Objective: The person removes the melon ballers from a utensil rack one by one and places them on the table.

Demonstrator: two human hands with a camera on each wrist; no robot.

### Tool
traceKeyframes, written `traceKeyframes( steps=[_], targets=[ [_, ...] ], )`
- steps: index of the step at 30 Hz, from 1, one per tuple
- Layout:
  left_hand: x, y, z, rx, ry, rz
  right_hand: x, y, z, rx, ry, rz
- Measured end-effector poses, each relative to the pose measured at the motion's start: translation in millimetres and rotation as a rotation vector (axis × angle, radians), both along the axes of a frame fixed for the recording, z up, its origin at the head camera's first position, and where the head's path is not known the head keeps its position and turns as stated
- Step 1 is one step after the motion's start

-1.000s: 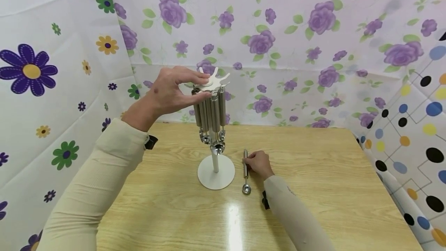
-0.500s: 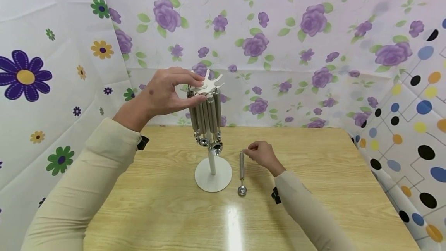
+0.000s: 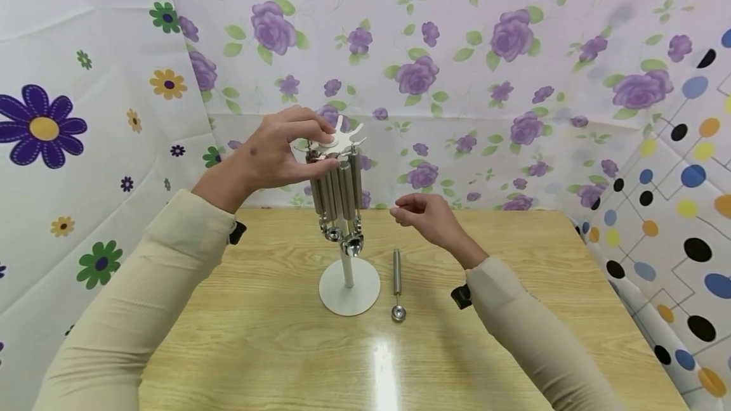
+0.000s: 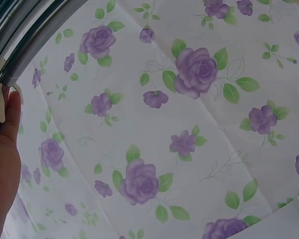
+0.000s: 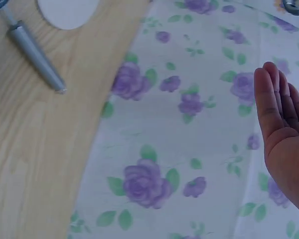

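Observation:
In the head view, my left hand [image 3: 280,148] grips the white hooked top of a utensil stand [image 3: 347,139], thumb and fingers round its edge. Several steel-handled scoops [image 3: 341,192] hang below the hooks, round bowls downward. The left wrist view catches part of this hand [image 4: 4,149] near some steel handles [image 4: 37,35]. A melon baller [image 3: 397,274] lies on the table right of the stand's base, bowl toward me. Above and behind it, my right hand [image 3: 431,217] is in the air with nothing in it; its fingers look nearly straight in the right wrist view.
The stand's round white base [image 3: 334,297] rests on the wooden table [image 3: 257,335]. Flowered cloth [image 3: 457,113] rises behind the table, with a daisy-print cloth [image 3: 114,195] at left and a dotted cloth [image 3: 685,221] at right.
My right hand has let go of the melon baller and risen away from it, up and back. The melon baller stays on the table. My left hand still grips the stand's top.

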State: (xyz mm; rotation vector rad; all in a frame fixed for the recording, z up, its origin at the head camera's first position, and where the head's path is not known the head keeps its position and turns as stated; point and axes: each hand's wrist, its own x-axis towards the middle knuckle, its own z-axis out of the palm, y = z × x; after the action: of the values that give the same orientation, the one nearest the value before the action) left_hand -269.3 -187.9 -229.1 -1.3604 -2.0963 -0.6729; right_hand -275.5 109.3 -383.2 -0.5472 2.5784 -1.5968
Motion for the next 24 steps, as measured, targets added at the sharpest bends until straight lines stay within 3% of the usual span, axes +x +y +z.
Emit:
traceKeyframes(
  steps=[8,15,24],
  targets=[
    [0.6,-1.0,1.0,-0.022,-0.012,0.0,5.7,-11,29.4,-0.092,0.052,0.079],
    [-0.3,-1.3,0.6,-0.022,-0.028,-0.029,9.1,-21,40.4,-0.113,0.07,0.107],
    [1.5,-1.0,3.9,-0.042,-0.022,0.007,9.5,-34,50.2,-0.125,0.098,0.196]
  ],
)
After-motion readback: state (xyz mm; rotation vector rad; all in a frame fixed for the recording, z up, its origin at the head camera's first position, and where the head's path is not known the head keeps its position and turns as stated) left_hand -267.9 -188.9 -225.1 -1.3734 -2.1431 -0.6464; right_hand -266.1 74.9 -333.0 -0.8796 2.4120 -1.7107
